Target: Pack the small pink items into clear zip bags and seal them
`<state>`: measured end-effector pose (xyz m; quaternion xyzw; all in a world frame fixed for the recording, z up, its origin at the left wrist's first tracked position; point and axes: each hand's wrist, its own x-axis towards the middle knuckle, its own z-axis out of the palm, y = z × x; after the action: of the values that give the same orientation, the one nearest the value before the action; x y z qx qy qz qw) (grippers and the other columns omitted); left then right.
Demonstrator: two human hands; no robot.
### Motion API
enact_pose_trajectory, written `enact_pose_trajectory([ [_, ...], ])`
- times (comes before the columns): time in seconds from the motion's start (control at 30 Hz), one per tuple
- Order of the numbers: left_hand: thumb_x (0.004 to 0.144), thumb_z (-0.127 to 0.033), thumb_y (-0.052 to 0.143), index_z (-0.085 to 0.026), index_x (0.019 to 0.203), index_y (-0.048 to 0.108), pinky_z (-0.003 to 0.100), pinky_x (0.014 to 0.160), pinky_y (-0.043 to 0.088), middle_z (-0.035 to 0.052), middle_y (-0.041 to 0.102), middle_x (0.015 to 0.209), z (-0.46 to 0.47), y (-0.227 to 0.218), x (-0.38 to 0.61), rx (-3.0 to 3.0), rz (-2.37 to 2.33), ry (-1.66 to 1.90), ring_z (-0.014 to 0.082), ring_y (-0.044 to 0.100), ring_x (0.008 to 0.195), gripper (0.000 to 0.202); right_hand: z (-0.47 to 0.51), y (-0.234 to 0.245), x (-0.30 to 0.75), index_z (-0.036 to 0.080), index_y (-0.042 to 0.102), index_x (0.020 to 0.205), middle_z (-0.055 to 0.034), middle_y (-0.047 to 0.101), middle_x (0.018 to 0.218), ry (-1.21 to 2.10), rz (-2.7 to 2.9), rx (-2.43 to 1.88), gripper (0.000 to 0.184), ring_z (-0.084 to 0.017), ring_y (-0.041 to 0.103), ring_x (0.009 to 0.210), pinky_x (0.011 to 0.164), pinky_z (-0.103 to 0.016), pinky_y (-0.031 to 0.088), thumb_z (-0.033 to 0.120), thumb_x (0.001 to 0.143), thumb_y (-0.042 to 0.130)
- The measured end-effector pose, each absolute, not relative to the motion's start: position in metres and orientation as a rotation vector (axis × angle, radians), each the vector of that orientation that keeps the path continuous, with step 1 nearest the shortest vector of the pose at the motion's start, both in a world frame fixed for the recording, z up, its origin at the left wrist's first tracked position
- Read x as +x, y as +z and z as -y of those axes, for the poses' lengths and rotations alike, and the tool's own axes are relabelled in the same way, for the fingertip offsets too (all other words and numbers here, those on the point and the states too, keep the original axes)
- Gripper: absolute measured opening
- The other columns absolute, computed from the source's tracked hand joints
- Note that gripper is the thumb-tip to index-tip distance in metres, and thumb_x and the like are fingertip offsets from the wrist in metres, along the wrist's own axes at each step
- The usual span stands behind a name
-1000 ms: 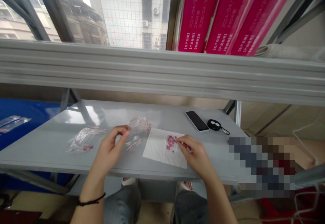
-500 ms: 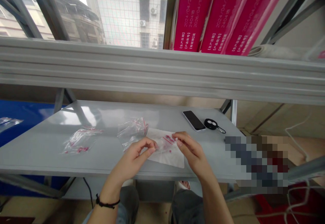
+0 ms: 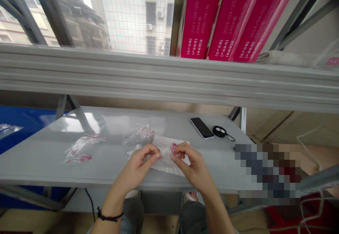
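Note:
Between my two hands is a small clear zip-lock bag (image 3: 166, 153) with a red line at its mouth, held just above a white sheet of paper (image 3: 169, 170). My left hand (image 3: 144, 159) is closed in a pinch on the bag's left end. At the other end, the closed thumb and fingers of my right hand (image 3: 189, 159) grip the mouth by the red line. Small red pieces (image 3: 174, 145) show beside the right fingertips, partly covered by them. Left of the paper lie loose clear zip-lock bags (image 3: 139, 134).
More clear bags with small red pieces (image 3: 82, 149) lie on the left of the grey table (image 3: 106, 170). A phone (image 3: 201, 127) and a round black case with a clip (image 3: 219, 131) are at the back right. A shelf beam (image 3: 159, 76) crosses above, carrying pink boxes (image 3: 222, 22).
My right hand has moved left and slightly down, from the red pieces to the bag's mouth. The left hand stays pinched on the bag, shifted only slightly.

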<state>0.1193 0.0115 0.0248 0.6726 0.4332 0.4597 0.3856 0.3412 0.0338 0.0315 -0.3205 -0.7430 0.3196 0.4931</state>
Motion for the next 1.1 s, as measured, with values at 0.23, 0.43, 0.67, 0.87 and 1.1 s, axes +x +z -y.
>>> enact_pose_trajectory([
  [0.23,0.1,-0.036,0.054,-0.022,0.094,0.063,0.031,0.086,0.044,0.0025,0.067,0.093,-0.012,0.029,0.119,1.803,-1.173,1.142,0.0197,0.06,0.092,0.018,-0.033,0.032,0.337,0.022,0.066,0.089,0.0009,0.055,0.075,0.771,1.847,-0.84,0.004,-0.016,0.053,0.072,0.068,-0.028,0.043,0.024,0.092,0.066],
  [0.43,0.097,-0.035,0.058,-0.021,0.089,0.062,0.032,0.092,0.044,0.0051,0.068,0.101,-0.008,0.033,0.115,1.8,-1.037,1.082,0.0215,0.061,0.099,0.017,-0.029,0.033,0.338,0.023,0.069,0.096,0.0005,0.064,0.074,0.773,1.92,-0.908,0.011,-0.015,0.056,0.066,0.062,-0.025,0.045,0.029,0.098,0.06],
  [0.67,0.088,-0.036,0.072,-0.025,0.11,0.056,0.04,0.105,0.041,0.0071,0.061,0.126,-0.004,0.027,0.112,1.633,-0.839,1.079,0.0254,0.055,0.123,0.03,-0.019,0.043,0.334,0.026,0.072,0.097,-0.0049,0.072,0.116,0.845,2.061,-0.698,0.014,-0.021,0.067,0.109,0.096,-0.032,0.05,0.021,0.098,0.059],
  [0.87,0.084,-0.034,0.077,-0.028,0.137,0.05,0.043,0.11,0.039,0.0082,0.061,0.132,-0.004,0.024,0.107,1.654,-0.854,0.978,0.0254,0.056,0.124,0.06,-0.016,0.045,0.333,0.024,0.071,0.086,-0.0059,0.07,0.117,0.949,2.119,-0.677,0.014,-0.019,0.068,0.092,0.081,-0.03,0.054,0.017,0.094,0.061],
  [1.1,0.088,-0.043,0.071,-0.022,0.12,0.067,0.035,0.087,0.049,0.0058,0.069,0.108,-0.003,0.032,0.112,1.748,-0.826,0.826,0.0226,0.061,0.098,0.039,-0.011,0.05,0.333,0.023,0.067,0.078,-0.0042,0.071,0.107,1.03,2.135,-0.658,0.016,-0.017,0.066,0.081,0.072,-0.027,0.053,0.012,0.089,0.062],
])
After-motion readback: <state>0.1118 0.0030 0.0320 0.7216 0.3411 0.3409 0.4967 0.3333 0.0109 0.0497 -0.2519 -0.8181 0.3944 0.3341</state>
